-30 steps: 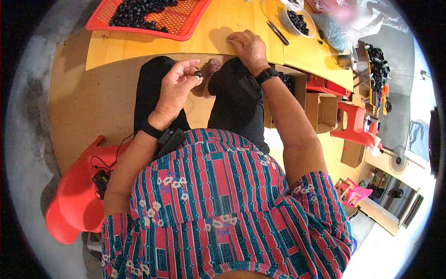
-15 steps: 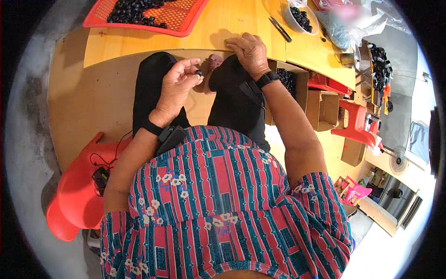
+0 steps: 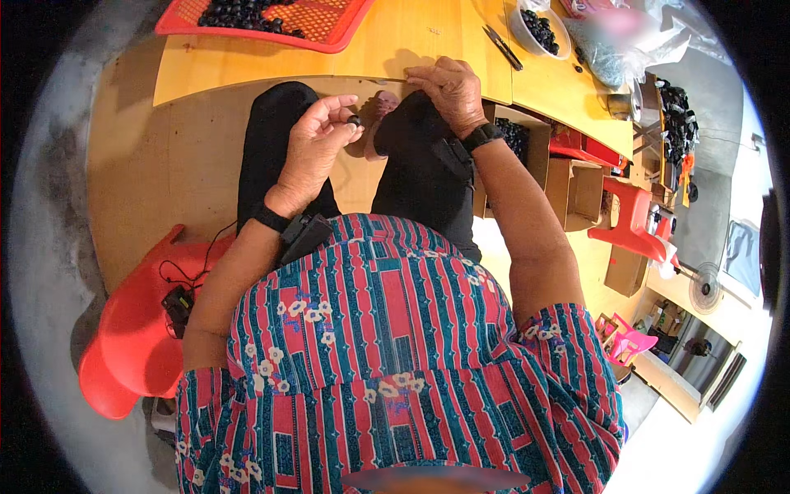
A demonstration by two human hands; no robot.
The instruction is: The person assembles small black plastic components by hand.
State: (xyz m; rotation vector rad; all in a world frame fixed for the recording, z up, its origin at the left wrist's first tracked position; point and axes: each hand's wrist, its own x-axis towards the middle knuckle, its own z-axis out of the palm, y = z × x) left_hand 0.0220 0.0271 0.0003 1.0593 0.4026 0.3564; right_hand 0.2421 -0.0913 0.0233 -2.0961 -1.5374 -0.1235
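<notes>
My left hand (image 3: 317, 142) is raised above my lap, pinching a small round black piece (image 3: 354, 120) between thumb and fingertip. Its other fingers are loosely bent. At the near edge of the yellow table (image 3: 362, 58), my right hand (image 3: 453, 92) has thumb and fingers drawn together. Whatever those fingertips hold, if anything, is too small to make out. To the right hand's far right lies a pair of dark tweezers (image 3: 503, 48) on the tabletop. Beyond them stands a clear round tub (image 3: 562, 43) with black pieces in it.
A red mesh basket (image 3: 346, 34) heaped with black pieces sits at the far left of the table. Plastic bags (image 3: 605, 49) lie at the far right. Open cardboard boxes (image 3: 576, 193) and a red stool (image 3: 629, 218) stand at my right; a red chair (image 3: 144, 346) is at my left.
The whole view has shifted slightly, with the table higher in the picture. Both hands keep nearly the same pose, and the black piece stays in my left fingers.
</notes>
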